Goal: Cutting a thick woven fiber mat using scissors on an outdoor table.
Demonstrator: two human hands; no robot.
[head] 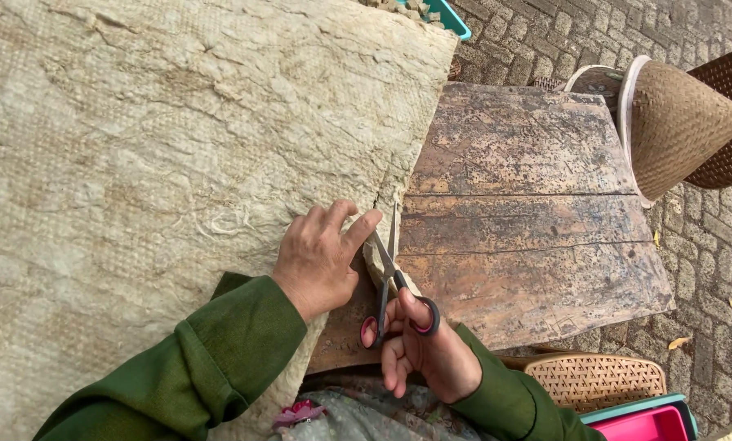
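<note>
- A large sheet of pale, rough fibrous mat (153,155) fills the left and centre of the frame, draped over a weathered wooden worktop (529,212) whose bare boards show at centre right.
- The left hand (321,257) lies flat on the mat near its right edge, fingers spread and pressing it down just beside the cut line; it pinches nothing.
- The right hand (423,351), at lower centre, has its grip closed through the loops of a pair of scissors (390,286) with dark blades and red-lined handles; the blades point up the frame and look slightly parted at the mat's edge.
- A narrow strip (382,261) of the mat appears to hang loose between the blades and the left thumb.
- The mat looks light, limp and coarse, likely to fray and sag; holding it flat close to the blades seems the sound place to steady it.
- The worktop's right edge drops off to brick paving (709,245); bare board lies right of the scissors.
- A woven conical hat (680,122) lies at upper right, a wicker basket (594,380) and pink tray (643,425) at lower right, a teal tub (451,16) at top centre.
</note>
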